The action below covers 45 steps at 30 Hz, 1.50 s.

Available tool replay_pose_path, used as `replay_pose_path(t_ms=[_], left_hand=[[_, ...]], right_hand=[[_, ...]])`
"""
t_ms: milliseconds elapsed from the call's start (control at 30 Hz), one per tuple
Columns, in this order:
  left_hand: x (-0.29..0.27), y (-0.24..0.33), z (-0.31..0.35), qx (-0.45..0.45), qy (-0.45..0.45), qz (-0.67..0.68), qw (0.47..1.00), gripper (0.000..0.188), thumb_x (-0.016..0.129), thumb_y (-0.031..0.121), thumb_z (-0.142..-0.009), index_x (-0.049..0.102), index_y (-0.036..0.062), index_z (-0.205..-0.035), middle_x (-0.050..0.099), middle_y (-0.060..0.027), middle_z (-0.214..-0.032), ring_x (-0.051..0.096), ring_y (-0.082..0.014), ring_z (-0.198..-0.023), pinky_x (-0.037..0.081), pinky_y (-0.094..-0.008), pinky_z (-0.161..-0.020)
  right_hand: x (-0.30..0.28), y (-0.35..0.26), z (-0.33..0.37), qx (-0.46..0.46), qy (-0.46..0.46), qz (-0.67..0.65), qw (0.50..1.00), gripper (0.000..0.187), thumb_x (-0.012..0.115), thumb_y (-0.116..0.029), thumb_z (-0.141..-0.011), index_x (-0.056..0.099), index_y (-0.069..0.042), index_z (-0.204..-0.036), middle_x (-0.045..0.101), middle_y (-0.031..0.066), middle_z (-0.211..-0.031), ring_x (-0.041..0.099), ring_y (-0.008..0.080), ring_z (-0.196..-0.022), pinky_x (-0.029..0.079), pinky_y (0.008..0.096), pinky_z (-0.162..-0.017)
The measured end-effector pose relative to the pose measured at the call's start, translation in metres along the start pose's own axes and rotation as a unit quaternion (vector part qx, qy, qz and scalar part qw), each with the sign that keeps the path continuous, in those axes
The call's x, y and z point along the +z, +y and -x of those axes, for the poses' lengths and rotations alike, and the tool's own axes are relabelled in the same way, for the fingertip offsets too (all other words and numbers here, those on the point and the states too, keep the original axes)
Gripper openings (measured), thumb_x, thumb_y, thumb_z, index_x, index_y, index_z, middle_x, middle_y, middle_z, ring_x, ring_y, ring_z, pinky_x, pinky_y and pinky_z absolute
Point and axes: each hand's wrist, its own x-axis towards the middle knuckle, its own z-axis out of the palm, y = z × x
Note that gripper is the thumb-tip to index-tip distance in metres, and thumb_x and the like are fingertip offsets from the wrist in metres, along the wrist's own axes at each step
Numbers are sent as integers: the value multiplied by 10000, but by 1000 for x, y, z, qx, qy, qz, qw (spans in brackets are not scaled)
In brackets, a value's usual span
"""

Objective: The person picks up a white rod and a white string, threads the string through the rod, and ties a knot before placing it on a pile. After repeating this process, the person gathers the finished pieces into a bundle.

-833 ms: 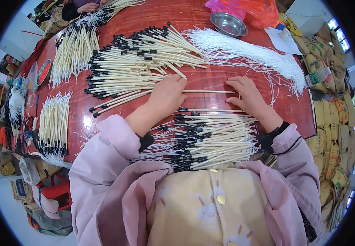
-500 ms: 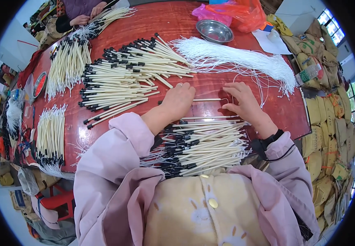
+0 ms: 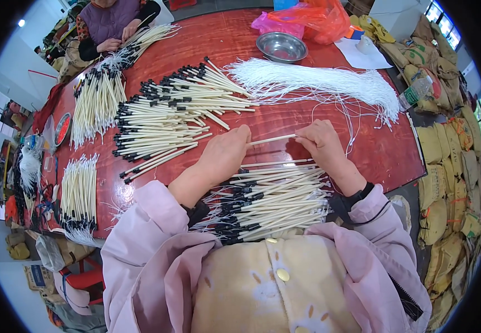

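Above the red table a cream-coloured stick (image 3: 272,140) is held level between my two hands. My left hand (image 3: 223,151) is closed round its left end and hides that end. The fingers of my right hand (image 3: 323,145) pinch at its right end; whether they also grip a white string there I cannot tell. Below my hands, close to my body, lies a pile of cream sticks (image 3: 279,202) with black ends to the left and white strings. A larger heap of black-tipped sticks (image 3: 165,111) spreads beyond my left hand. Past my right hand lies a bundle of white strings (image 3: 318,86).
Sticks stand in bundles at the left (image 3: 79,191) and far left (image 3: 100,102) of the table (image 3: 207,36). At the back are a metal bowl (image 3: 282,46) and plastic bags (image 3: 329,22). A co-worker (image 3: 112,28) handles sticks far left. Stacked sacks (image 3: 440,183) line the right.
Both hands have closed in on the stick, which has risen and tilted slightly. My right hand, with fingers spread before, now pinches its right end. The view has shifted a little.
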Motion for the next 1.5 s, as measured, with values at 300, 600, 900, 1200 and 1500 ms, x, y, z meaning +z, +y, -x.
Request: replay_pose_path(t_ms=[300, 600, 900, 1200, 1500], left_hand=[[-14, 9, 21, 13, 42, 43, 998, 103, 603, 89, -958, 552, 10, -1000, 628, -198, -907, 617, -410, -871, 476, -474, -759], [-21, 19, 32, 32, 51, 52, 997, 95, 610, 66, -948, 559, -1, -991, 617, -192, -889, 615, -397, -853, 481, -450, -748], [-22, 18, 39, 24, 73, 86, 993, 86, 609, 43, -939, 554, -8, -983, 604, -185, -859, 601, -376, -805, 479, -419, -724], [-20, 17, 42, 28, 74, 91, 993, 81, 614, 41, -935, 559, -5, -974, 605, -181, -857, 602, -371, -800, 482, -415, -724], [-22, 18, 44, 39, 64, 71, 995, 85, 614, 54, -942, 574, 3, -997, 613, -181, -884, 614, -384, -840, 485, -429, -740]], right_hand=[[-13, -17, 2, -6, -15, -65, 998, 69, 750, -113, -869, 749, -75, -926, 712, 60, -829, 631, 257, -794, 451, 387, -798], [-17, -24, 7, -3, -47, -78, 996, 161, 751, -121, -871, 759, -68, -1023, 719, 65, -848, 628, 269, -798, 456, 393, -805], [-8, -41, 13, 40, 39, -112, 992, 289, 756, -85, -847, 733, -59, -1134, 701, 41, -767, 613, 234, -778, 466, 358, -807], [-4, -38, 22, 44, 60, -126, 989, 95, 725, -77, -877, 723, -47, -967, 705, 42, -758, 632, 227, -762, 475, 350, -759], [-10, -38, 17, 29, -7, -134, 991, 37, 690, -79, -913, 703, -56, -887, 694, 32, -741, 624, 224, -714, 457, 354, -749]])
